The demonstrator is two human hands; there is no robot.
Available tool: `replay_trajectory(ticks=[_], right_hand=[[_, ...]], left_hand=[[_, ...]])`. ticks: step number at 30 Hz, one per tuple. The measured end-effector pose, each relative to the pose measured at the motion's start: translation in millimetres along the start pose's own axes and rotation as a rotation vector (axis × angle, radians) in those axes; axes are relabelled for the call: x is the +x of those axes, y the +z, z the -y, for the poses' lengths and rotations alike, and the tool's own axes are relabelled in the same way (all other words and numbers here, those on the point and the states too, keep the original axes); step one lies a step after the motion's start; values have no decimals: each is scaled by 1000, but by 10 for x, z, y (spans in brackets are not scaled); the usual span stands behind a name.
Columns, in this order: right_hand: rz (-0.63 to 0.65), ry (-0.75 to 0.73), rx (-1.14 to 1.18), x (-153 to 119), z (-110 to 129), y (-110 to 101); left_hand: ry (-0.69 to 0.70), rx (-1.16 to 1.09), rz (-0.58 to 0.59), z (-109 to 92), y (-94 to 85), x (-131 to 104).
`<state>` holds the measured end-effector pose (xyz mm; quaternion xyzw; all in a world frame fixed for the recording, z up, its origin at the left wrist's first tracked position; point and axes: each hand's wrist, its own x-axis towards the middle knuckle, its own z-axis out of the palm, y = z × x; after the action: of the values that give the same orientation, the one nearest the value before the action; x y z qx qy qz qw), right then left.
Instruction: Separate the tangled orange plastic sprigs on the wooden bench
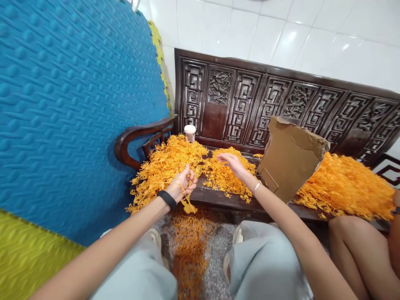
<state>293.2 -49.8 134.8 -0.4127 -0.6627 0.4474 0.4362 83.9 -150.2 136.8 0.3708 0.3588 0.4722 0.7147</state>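
Orange strands (190,233) litter the speckled floor (218,246) between the person's shoes. The left hand (183,184) curls around an orange piece (188,205), which dangles at the edge of the dark wooden bench (212,198). The right hand (231,161), released, is over the middle orange heap (229,175); the left orange heap (168,162) lies alongside. Behind stands a white-lidded tub (190,134), its print too small to read. Cardboard (286,156) leans rightward, unmarked; carved backrest and white tiles (212,25) lie beyond.
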Motion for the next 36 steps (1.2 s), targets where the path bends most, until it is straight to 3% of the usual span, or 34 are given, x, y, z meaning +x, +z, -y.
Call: replay_trajectory(ticks=[4,8,10,14,19,21,26,30,32,36], right_hand=[[320,-120,-33,-448,310,337],[619,-55,63,-603,481,443],[686,7,72,-590,473,443],[615,-6,-86,-515,300,426],[556,-189,-316,-439,50,401],[569,-195,-326,-418,21,391],[790,-86,-143,-443,230,439],[1016,-15,-14,-564,474,599],[974,-42,-78,-615,523,690],[722,-155,-217,-591,486,746]], left_hand=[[-81,150,197,-70,11,-50],[-38,281,230,-117,95,-119],[-23,276,222,-126,111,-129],[1,152,222,-141,71,-114],[-52,121,297,-181,29,-161],[-61,132,316,-202,32,-205],[25,120,297,-255,62,-302],[232,89,88,-262,110,-318],[309,70,17,-251,133,-306],[345,42,-7,-234,153,-287]])
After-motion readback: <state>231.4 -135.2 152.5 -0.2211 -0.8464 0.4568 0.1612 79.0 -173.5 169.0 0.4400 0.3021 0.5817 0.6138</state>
